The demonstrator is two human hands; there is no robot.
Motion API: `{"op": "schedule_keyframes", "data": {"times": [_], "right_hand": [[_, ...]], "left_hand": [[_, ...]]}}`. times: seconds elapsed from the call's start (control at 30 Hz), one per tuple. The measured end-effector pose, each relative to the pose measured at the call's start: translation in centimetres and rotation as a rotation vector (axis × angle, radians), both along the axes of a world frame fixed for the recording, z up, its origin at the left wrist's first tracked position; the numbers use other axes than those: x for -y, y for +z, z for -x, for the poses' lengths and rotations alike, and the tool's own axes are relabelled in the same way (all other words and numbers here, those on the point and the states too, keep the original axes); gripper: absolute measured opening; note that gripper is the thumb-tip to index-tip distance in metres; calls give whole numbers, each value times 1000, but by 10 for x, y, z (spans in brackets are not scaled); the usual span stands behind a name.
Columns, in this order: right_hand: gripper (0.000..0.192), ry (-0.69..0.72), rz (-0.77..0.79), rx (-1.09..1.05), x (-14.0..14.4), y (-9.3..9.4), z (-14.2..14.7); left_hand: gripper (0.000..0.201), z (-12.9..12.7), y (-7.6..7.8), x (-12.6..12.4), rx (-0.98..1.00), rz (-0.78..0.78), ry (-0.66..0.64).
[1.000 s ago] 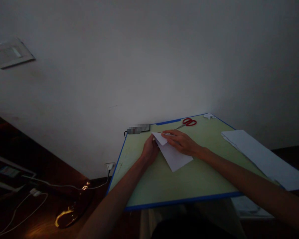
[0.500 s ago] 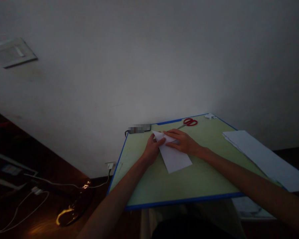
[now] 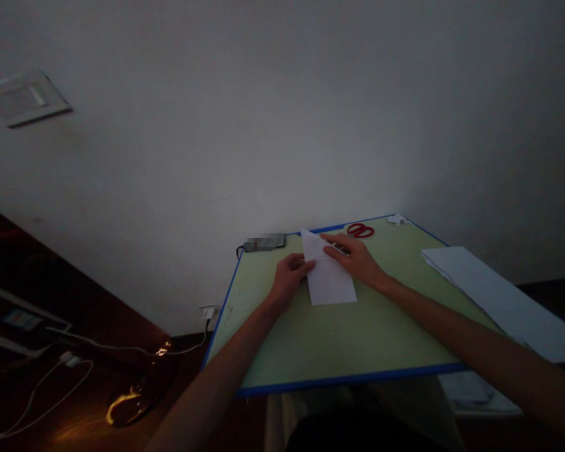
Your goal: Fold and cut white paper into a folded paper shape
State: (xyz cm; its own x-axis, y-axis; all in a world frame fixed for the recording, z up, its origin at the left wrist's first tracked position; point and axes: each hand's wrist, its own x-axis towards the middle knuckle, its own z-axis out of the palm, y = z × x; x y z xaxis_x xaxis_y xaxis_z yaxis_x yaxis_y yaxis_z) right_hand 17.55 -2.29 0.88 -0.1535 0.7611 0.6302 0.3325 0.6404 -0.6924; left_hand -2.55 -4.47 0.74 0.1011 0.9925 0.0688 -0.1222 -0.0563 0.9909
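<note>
A white sheet of paper (image 3: 332, 284), folded to a slanted point at its far left corner, is held over the green tabletop (image 3: 282, 351). My left hand (image 3: 292, 274) pinches its left edge, thumb on top and fingers behind. On the opposite side, my right hand (image 3: 353, 254) grips the upper right edge between thumb and fingers. Just beyond my right hand lie scissors (image 3: 360, 230) with red handles; their blades are hidden behind the hand and paper.
A phone-like dark object (image 3: 265, 242) rests at the far left corner. Paper scraps (image 3: 397, 219) lie at the far right corner, and a stack of white paper (image 3: 499, 298) along the right edge. Beyond stands a wall (image 3: 282, 125); a white cable (image 3: 188, 353) hangs from an outlet at left.
The paper has turned, its near edge now nearly level, and its pointed corner has shifted right and away from me. My right hand has moved slightly right, covering the scissor blades.
</note>
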Motion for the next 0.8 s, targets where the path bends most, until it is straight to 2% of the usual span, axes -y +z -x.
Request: {"op": "schedule_keyframes", "data": {"times": [0.2,0.37,0.5,0.7,0.8], "right_hand": [[36,-32,-116,94,0,0,-1],[38,-141,-214,234,-1,-4,-2],[39,-199,-215,287,2,-4,-1],[41,-156,-202,257,9,0,3],[39,-65,-108,146,7,3,3]], "left_hand": [[36,0,-2,-1,19,-125,-8],[39,-1,1,1,-13,-139,-20],[41,-3,4,3,-14,-149,-60],[35,-4,2,2,6,-136,5],[36,-2,1,1,-20,-133,38]]}}
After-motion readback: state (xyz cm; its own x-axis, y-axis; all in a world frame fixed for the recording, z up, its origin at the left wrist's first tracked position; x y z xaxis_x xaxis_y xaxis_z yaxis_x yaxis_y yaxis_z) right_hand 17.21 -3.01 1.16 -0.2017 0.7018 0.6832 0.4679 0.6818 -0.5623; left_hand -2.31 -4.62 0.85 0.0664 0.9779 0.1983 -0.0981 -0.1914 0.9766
